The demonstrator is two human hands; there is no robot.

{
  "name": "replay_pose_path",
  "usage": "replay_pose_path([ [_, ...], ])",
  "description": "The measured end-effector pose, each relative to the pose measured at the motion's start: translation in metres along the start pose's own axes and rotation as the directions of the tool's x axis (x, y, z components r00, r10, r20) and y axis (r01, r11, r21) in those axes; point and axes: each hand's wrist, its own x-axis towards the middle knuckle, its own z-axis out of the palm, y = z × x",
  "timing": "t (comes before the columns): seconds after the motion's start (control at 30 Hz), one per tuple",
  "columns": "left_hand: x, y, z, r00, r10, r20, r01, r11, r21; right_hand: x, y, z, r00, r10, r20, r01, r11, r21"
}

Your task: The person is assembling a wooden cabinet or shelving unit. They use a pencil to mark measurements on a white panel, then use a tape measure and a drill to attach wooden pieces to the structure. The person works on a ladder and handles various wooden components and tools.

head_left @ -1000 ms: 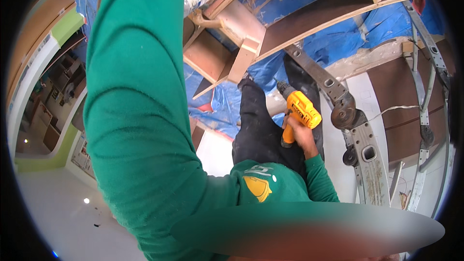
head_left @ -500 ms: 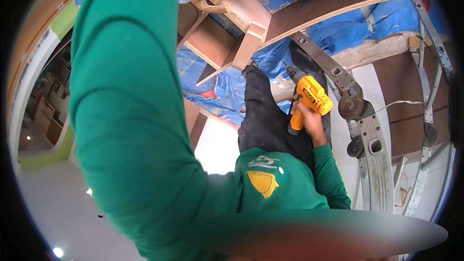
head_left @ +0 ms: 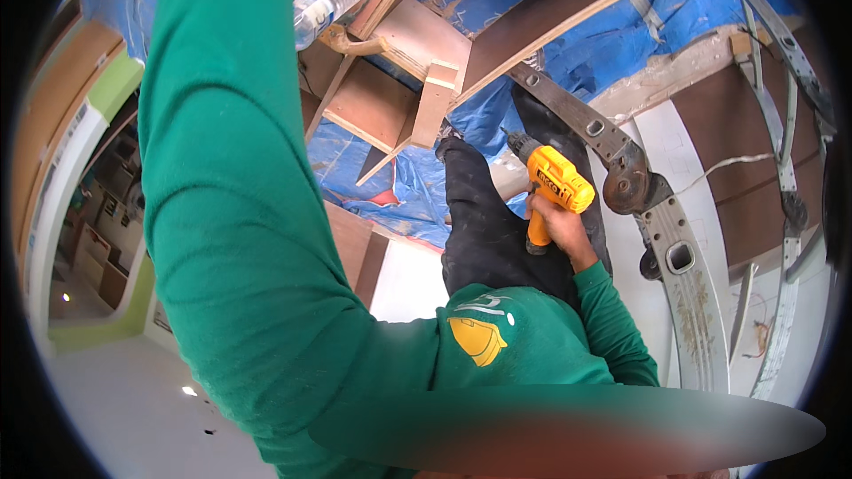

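A yellow cordless drill (head_left: 555,179) is grasped by its handle in the R hand (head_left: 564,231), approx. 3 o'clock, w/ its bit aimed toward 11 over black trousers (head_left: 484,213). The green L sleeve (head_left: 240,213) is stretched toward 11; the L hand is cut off, so whether anything is held there can't be told.

Trouser cloth could be snagged if the trigger were squeezed w/ the bit so near the legs. The drill could be knocked by a turn into the folding metal ladder (head_left: 626,179), just beside it at 3. The clear plastic bottle (head_left: 328,4), lying by the sleeve at 11, could be sent rolling by an arm swing.

Counted: 1 drill, 1 bottle, 1 curved wooden piece (head_left: 353,41) (11 o'clock), min. 2 ladder rails, 1 hand visible.
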Motion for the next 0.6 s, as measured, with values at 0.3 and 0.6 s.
replay_pose_path([
  [0.3, -0.014, -0.006, -0.012, 0.998, 0.067, 0.018, -0.069, 0.987, 0.146, 0.001, 0.001, -0.001, 1.000, 0.011, 0.024, -0.011, 1.000, 0.005],
  [0.6, -0.001, 0.008, -0.015, 0.999, -0.026, -0.041, 0.019, 0.984, -0.175, 0.005, 0.006, 0.009, 0.999, -0.035, -0.004, 0.035, 0.996, 0.082],
])
